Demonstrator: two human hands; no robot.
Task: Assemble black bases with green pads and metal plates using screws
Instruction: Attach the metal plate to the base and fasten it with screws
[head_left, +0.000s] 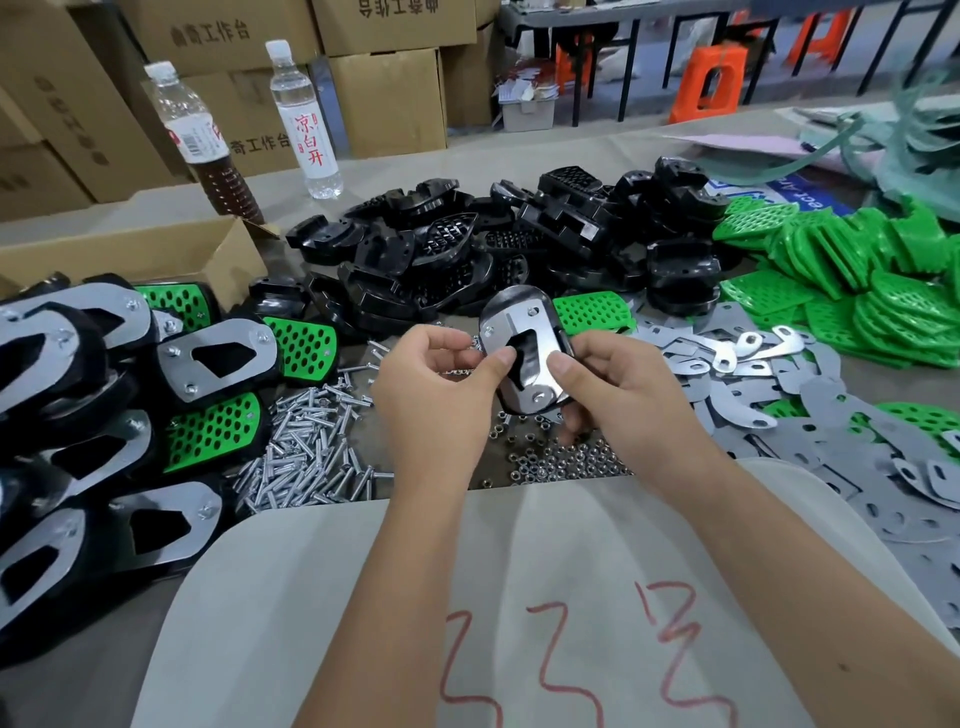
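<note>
**Both hands hold one base, plate side up, above the nuts**

The left hand (441, 374) pinches the left edge of a black base (524, 353), thumb pressed onto the metal plate (519, 332) that covers its upper face, fingers curled underneath. The right hand (618, 384) grips the right edge the same way, its thumb on the plate and its fingers wrapped below. The base is lifted off the table, its plated face turned toward the camera. Its long axis runs away from the person and leans a little to the left at the far end; the rounded end is farthest away and the nearer end sits between the two thumbs. Screw heads show in the plate's corners.

Directly below the held base lies a scatter of small nuts (566, 462). To the left of the base is a heap of loose screws (311, 447). Farther left sits a stack of finished assemblies (156, 395), plates and green pads showing. Just beyond the held base lies a single green pad (592, 312), and behind that a big pile of bare black bases (519, 244). To the right of the held base spread flat loose metal plates (779, 395), with a mound of green pads (852, 280) beyond them. Far left behind the base pile stand two bottles (306, 114) and an open carton (156, 254).
</note>
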